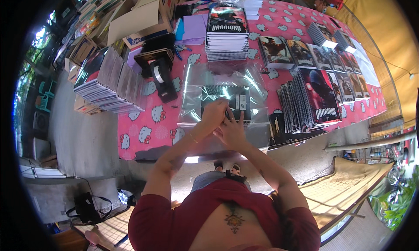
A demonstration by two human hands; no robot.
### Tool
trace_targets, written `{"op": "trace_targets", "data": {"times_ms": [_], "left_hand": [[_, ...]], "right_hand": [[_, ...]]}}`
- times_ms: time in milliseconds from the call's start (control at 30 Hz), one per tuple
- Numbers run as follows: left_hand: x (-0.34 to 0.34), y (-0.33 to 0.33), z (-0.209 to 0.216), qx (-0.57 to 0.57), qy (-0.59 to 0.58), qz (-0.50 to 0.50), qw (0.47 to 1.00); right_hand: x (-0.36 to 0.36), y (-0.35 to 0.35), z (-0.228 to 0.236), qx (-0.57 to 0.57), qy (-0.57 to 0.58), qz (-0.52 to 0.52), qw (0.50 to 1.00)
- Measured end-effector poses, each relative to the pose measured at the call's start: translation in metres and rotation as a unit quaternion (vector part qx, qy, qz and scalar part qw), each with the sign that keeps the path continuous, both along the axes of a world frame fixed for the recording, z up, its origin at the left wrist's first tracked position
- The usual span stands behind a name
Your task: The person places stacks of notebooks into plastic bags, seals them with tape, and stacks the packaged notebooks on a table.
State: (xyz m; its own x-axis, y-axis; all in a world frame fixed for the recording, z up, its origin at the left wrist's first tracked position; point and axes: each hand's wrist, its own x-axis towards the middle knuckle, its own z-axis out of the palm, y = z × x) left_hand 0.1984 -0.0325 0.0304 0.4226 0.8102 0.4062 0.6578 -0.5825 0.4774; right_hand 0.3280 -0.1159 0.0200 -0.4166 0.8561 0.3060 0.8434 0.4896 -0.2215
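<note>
A black spiral-bound notebook [211,92] lies on the table in front of me, its coil along the far edge and a white label on its cover. Clear plastic sheeting [192,78] spreads around and under it, full of bright glare. My left hand [214,113] rests over the notebook's near left part, fingers bent together; whatever they pinch is too small to make out. Beside it, my right hand [232,131] lies on the notebook's near edge with fingers spread, its index finger close to the left fingertips.
A black tape dispenser [163,83] stands left of the sheeting. Notebook stacks rise at the left [109,80], the far middle [227,39] and the right [301,100]. An open cardboard box [139,21] sits far left. A pink patterned cloth [148,124] covers the table.
</note>
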Motion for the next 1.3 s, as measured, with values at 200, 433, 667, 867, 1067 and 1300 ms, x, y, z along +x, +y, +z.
{"op": "trace_targets", "data": {"times_ms": [200, 433, 667, 867, 1067, 1300], "left_hand": [[0.01, -0.015, -0.005, -0.022, -0.062, 0.063, 0.996], [0.006, -0.019, -0.031, 0.014, 0.054, 0.034, 0.998], [0.014, -0.016, -0.022, 0.108, 0.054, 0.04, 0.992], [0.013, -0.018, -0.027, 0.114, 0.046, 0.048, 0.991], [0.008, -0.019, -0.016, 0.039, 0.056, 0.011, 0.998], [-0.075, -0.054, -0.006, 0.035, 0.118, 0.192, 0.974]], "right_hand": [[0.009, 0.008, 0.005, -0.052, 0.006, 0.016, 0.999], [0.001, 0.102, 0.033, -0.098, 0.353, -0.035, 0.93], [0.059, 0.192, 0.014, -0.232, -0.116, -0.001, 0.966], [0.09, 0.063, 0.052, 0.106, -0.124, -0.119, 0.979], [0.045, 0.038, 0.026, -0.03, -0.101, 0.02, 0.994], [0.045, 0.033, 0.032, -0.03, -0.076, 0.039, 0.996]]}}
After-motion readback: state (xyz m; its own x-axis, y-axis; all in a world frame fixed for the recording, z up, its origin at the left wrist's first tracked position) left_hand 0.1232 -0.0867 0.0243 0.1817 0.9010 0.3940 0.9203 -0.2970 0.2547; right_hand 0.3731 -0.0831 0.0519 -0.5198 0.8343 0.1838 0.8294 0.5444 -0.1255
